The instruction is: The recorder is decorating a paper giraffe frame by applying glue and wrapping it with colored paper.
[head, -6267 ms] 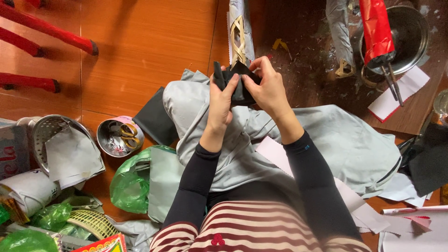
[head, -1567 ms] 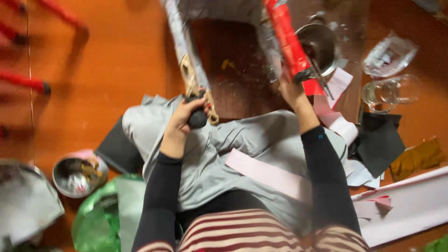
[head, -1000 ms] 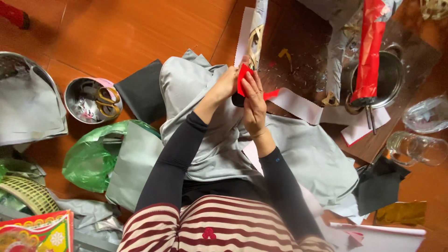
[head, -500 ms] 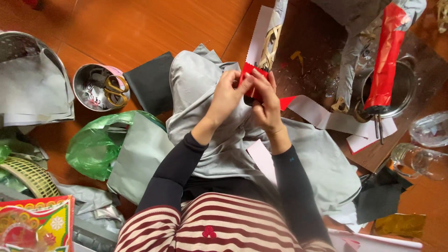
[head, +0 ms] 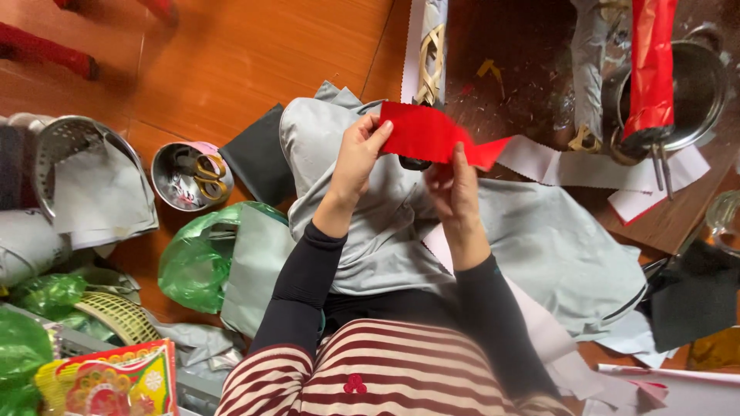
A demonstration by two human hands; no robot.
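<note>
A piece of red paper is stretched flat between both hands above my lap. My left hand pinches its left edge with thumb and fingers. My right hand grips its lower right part, near where it meets a white paper strip. A small black object peeks out just below the red paper. Grey cloth is draped over my lap under the hands.
A metal bowl with scissors sits on the wooden floor at left, beside a dark sheet and a green plastic bag. A red roll leans in a steel pot at upper right. A woven stick lies ahead.
The red paper, bunched between the hands half a second ago, is now spread open flat. The hands have moved apart along it.
</note>
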